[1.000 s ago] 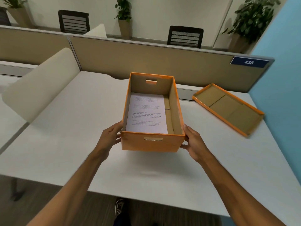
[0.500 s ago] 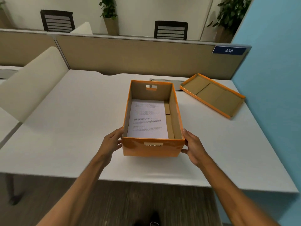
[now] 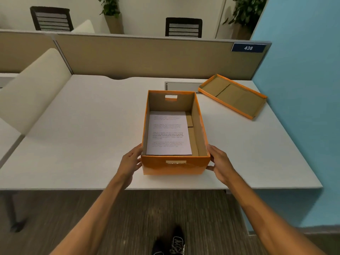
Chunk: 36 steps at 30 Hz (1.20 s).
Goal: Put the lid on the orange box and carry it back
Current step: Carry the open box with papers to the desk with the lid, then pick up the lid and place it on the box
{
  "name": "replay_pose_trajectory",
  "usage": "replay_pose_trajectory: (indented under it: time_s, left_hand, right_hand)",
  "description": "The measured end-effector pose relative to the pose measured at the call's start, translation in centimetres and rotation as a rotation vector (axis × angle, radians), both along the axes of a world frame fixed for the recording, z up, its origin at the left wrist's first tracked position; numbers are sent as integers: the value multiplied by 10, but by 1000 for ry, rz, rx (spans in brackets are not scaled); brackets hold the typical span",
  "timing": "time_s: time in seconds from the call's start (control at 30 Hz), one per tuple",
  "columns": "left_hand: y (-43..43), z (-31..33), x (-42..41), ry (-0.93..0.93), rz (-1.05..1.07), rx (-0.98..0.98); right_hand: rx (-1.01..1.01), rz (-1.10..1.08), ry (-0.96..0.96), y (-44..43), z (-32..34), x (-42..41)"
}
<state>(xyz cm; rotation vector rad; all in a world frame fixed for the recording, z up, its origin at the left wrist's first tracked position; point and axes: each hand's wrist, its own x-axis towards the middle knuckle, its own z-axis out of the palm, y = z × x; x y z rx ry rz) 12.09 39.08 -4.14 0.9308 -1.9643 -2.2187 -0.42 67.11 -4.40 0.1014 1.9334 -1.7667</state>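
Nearest, a pair of dark shoes (image 3: 171,243) stands on the striped floor (image 3: 165,208) under the tabletop's front edge; two bare forearms reach up and forward from the bottom corners, both nearly straight. The left hand (image 3: 129,161) lies flat against the left near corner of the orange box (image 3: 174,165), palm turned inward, fingers (image 3: 137,150) spread along the side wall; the right hand (image 3: 219,163) mirrors it on the right near corner, thumb low by the base, fingers (image 3: 211,149) pressed to the wall; so both hands squeeze the box between them rather than curling round anything. The box sits on the white tabletop (image 3: 82,144) close to the front edge, open at the top, with a slot handle in the near wall and another in the far wall; a printed sheet of paper (image 3: 168,133) lies flat on its floor, to the left side. Farther back and to the right, well apart from the hands, the lid (image 3: 232,95) rests upside down on the tabletop, just beside the blue wall (image 3: 303,89). Behind runs a tan partition (image 3: 147,57) bearing a sign (image 3: 248,47) reading 438; beyond it, two dark chairs (image 3: 184,27) and potted plants (image 3: 110,8).
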Motion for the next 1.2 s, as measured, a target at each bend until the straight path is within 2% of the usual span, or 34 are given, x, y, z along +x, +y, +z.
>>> replay_pose_trajectory:
  time_s: [0.3, 0.6, 0.67, 0.77, 0.9, 1.07, 1.2]
  left_hand:
    - [0, -2, 12, -14, -44, 13]
    - [-6, -3, 14, -50, -85, -101]
    - [-6, -3, 12, -65, -65, -202]
    - [-3, 6, 5, -87, -46, -476]
    - [12, 31, -13, 45, -66, -698]
    - [57, 55, -45, 188, -145, -818]
    - [98, 63, -81, 238, -211, -826]
  right_hand:
    - [94, -56, -1, -5, -4, 20]
    - [131, -50, 27, -11, 1, 21]
    - [137, -40, 42, -8, 0, 18]
    - [194, -49, 91, -3, -1, 11]
    - [286, -101, 200, 5, 4, -2]
    - [384, -80, 357, 26, 13, -25]
    - [404, -51, 476, 51, 22, -50]
